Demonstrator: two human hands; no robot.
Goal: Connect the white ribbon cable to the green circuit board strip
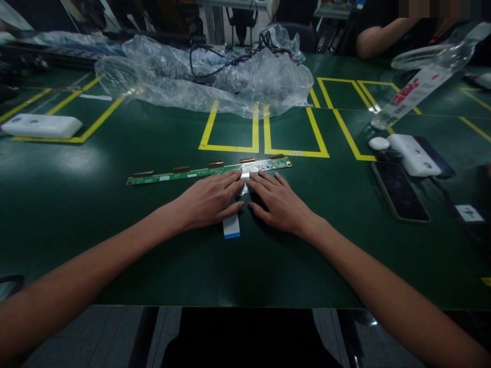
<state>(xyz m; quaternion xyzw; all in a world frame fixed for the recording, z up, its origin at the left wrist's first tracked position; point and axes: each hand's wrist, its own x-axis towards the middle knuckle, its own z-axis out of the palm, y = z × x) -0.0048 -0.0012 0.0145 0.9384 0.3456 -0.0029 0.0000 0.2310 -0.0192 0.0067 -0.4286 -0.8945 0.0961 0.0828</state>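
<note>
A long, narrow green circuit board [180,174] with several brown tabs along its far edge lies on the dark green table. My left hand [213,198] rests palm down at the board's near edge, fingers extended over a white flat cable [231,226] with a blue end. My right hand [278,202] lies palm down beside it, its fingertips at the board's near edge. Between the two hands a silvery piece [244,189] shows, partly covered by the fingers. Both thumbs point inward, a small gap apart.
Crumpled clear plastic wrap [253,84] with black cables lies beyond the board. At the right are a phone [401,191], a white device [414,156] and a tilted bottle [418,92]. Another white device [42,126] sits at left. A person's arm [387,37] shows at far right.
</note>
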